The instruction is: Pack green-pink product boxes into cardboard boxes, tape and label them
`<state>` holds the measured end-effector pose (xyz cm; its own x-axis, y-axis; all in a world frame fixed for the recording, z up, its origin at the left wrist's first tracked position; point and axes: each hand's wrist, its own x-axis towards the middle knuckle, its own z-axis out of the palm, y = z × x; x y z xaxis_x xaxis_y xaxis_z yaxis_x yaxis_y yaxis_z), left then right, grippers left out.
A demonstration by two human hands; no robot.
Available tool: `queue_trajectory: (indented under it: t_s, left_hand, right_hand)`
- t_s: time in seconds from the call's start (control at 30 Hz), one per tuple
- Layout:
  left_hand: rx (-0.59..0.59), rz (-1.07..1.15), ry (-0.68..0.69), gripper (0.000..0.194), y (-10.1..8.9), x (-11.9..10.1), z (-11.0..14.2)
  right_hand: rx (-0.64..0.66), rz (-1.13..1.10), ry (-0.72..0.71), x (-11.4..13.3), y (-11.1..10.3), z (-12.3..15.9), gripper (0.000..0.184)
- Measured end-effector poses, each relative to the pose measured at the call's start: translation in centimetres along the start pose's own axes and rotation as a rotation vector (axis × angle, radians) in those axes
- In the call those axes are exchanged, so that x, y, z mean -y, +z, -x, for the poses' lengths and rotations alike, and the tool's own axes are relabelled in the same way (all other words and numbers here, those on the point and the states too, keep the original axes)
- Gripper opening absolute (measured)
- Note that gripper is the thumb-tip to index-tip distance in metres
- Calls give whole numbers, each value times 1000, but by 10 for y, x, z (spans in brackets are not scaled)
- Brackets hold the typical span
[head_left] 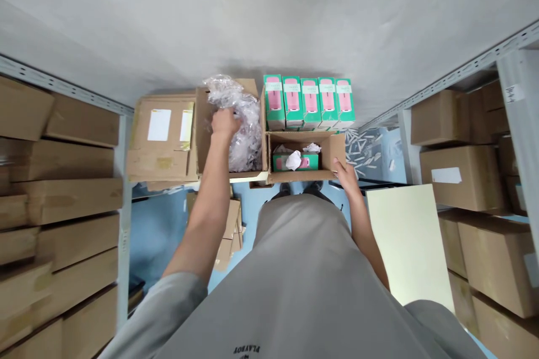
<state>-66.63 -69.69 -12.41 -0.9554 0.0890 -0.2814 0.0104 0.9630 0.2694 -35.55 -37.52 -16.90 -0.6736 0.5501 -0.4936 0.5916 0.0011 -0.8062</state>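
My left hand (224, 122) is closed on crumpled clear plastic wrap (244, 123) that fills an open cardboard box (205, 140). My right hand (345, 175) rests on the right front corner of a second open cardboard box (332, 148), fingers around its edge. Inside that box lies a green and pink product box (295, 162) with crumpled white paper (293, 160) on it. Behind it stand several upright green and pink product boxes (309, 102) in a row against the wall.
A sealed carton with white labels (162, 137) stands left of the open boxes. Metal shelving with stacked cartons lines the left (59, 179) and right (467, 179) sides. A pale flat board (410, 241) lies on the blue floor at right, small white pieces (366, 151) scattered beyond it.
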Motion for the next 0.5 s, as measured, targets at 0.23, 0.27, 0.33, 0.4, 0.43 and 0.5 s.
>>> queue_trajectory:
  t_s: [0.23,0.27,0.33,0.4,0.43,0.5]
  left_hand:
    - [-141,73,17,30,-28,3,26]
    - [-205,159,92,30,-37,0,39]
    - [-299,376,245,36,-52,-12,72]
    - [-266,571,471,39,-58,-32,108]
    - [-197,625,552,39,-56,-44,125]
    - [-32,609,648,40,-44,-67,153]
  right_hand:
    - [-3,-26,7,-4,2,3,81]
    - [2,-25,7,-5,2,4,83]
    - [8,-13,3,-6,2,4,83]
    - [6,1,-17,-5,1,3,81]
    - [3,6,-32,-5,0,2,79]
    - [8,8,-61,-3,0,0,78]
